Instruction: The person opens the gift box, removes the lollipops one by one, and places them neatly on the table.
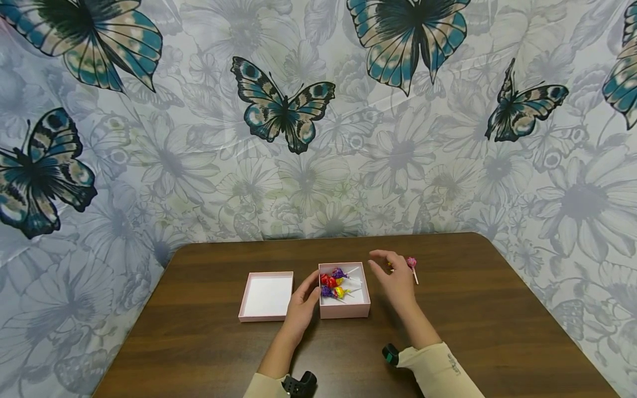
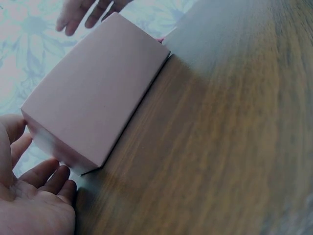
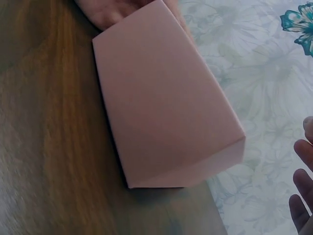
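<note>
A pink box [image 1: 344, 312] with a white inside stands in the middle of the table, holding several lollipops [image 1: 332, 282] in red, purple and yellow wrappers. My left hand [image 1: 301, 307] rests against the box's left side, its fingers loosely bent, as the left wrist view also shows. To the right of the box my right hand [image 1: 399, 283] hovers apart from it, fingers spread. Nothing shows between the right fingertips [image 3: 304, 152] in the right wrist view. Beyond that hand lies a pink-wrapped lollipop [image 1: 411, 262] with a white stick; another wrapped piece there is mostly hidden.
A shallow pink-edged lid [image 1: 267, 296], white inside, lies at the left of my left hand. The brown wooden table [image 1: 199, 354] reaches back to a wall covering [image 1: 398, 193] printed with butterflies and flowers.
</note>
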### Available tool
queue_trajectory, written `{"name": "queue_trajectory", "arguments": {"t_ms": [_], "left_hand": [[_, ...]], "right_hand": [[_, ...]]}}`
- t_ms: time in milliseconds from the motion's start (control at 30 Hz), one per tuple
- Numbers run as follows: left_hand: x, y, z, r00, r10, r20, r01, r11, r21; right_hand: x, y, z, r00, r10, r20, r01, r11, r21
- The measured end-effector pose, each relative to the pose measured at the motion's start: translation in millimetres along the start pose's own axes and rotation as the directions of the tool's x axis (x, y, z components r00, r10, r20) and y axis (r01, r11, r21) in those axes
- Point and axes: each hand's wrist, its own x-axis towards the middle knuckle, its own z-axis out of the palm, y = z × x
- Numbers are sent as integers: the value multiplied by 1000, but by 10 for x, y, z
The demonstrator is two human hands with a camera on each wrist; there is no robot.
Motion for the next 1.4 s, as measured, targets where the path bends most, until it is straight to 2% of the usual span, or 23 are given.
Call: {"name": "queue_trajectory", "arguments": {"t_ms": [100, 400, 600, 967, 1167, 1400], "left_hand": [[7, -7, -2, 1000, 2, 3, -2, 1000, 2], [7, -10, -10, 1000, 10, 0, -10, 1000, 5], [18, -13, -15, 1000, 1, -8, 0, 1000, 10], [29, -44, -19, 1000, 9, -3, -9, 1000, 2], [23, -38, -21, 1000, 0, 0, 0, 1000, 3], [27, -43, -15, 1000, 0, 3, 0, 1000, -8]], "right_hand": [[-14, 0, 40, 999, 40, 33, -40, 999, 9], [-20, 3, 138, 993, 85, 86, -86, 996, 10], [2, -24, 199, 986, 86, 141, -75, 994, -78], [24, -55, 314, 983, 103, 152, -84, 989, -123], [17, -27, 407, 973, 142, 183, -118, 983, -138], [22, 19, 474, 970, 150, 191, -115, 976, -184]]}}
